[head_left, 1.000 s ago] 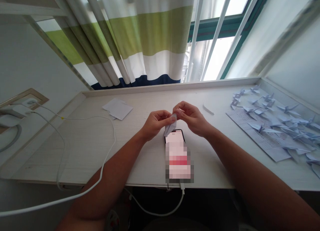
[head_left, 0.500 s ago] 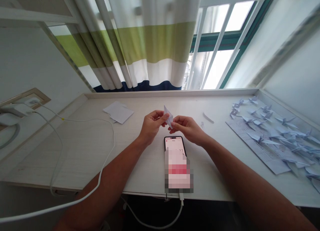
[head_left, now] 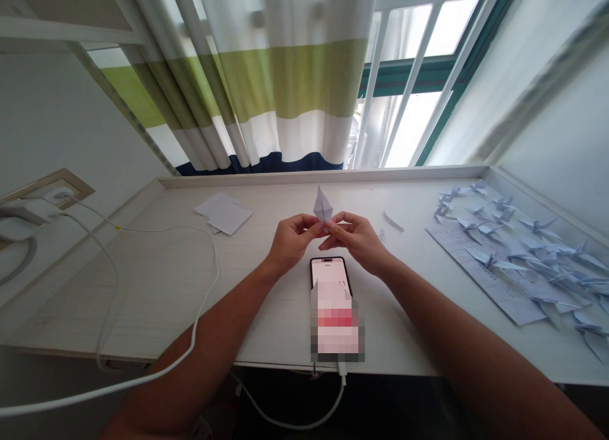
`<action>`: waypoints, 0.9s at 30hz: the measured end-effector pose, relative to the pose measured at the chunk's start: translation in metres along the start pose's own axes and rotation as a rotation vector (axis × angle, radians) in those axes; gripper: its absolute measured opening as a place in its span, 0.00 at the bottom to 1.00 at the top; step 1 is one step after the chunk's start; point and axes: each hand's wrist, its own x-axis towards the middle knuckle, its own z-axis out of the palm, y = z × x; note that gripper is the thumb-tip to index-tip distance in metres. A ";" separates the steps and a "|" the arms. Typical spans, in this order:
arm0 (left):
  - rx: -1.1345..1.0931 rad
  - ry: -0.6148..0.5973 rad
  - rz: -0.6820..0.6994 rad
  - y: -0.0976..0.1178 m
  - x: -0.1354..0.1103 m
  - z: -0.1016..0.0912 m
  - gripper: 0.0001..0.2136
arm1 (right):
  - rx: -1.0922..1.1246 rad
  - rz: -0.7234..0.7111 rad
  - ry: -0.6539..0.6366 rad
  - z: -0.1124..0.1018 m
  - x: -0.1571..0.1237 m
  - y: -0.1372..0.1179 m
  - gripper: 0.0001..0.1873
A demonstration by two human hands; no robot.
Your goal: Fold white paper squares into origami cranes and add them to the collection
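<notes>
A pale lilac folded paper crane (head_left: pixel 322 205) stands upright above my fingertips, its lower part pinched between both hands. My left hand (head_left: pixel 295 240) and my right hand (head_left: pixel 354 240) meet at the paper in the air above the desk. Below them lies a smartphone (head_left: pixel 328 269) with its screen up and most of the display blurred out. Neither hand touches the phone.
A white desk (head_left: pixel 143 300) runs beneath a curtained window (head_left: pixel 419 110). Several paper cranes (head_left: pixel 523 250) lie on a printed sheet (head_left: pixel 476 281) at right. Loose white paper (head_left: pixel 222 213) and a white charging cable (head_left: pixel 209 281) lie at left.
The folded paper has turned from hanging below my fingers to standing upright above them. My hands have moved slightly apart and lower, and the view has shifted slightly.
</notes>
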 end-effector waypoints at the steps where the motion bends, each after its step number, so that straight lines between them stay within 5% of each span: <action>1: 0.015 0.018 0.009 0.000 0.000 0.000 0.14 | 0.005 0.004 -0.001 0.000 0.000 0.001 0.20; 14: 0.231 -0.059 0.047 -0.003 -0.001 -0.002 0.15 | -0.145 -0.069 0.042 0.003 -0.001 0.000 0.20; 20: 0.134 -0.224 -0.062 0.000 -0.003 0.000 0.15 | -0.221 -0.145 0.129 -0.003 0.002 0.001 0.21; 27: 0.079 -0.197 0.005 0.001 -0.005 0.004 0.14 | -0.113 -0.176 0.073 -0.001 0.002 0.003 0.18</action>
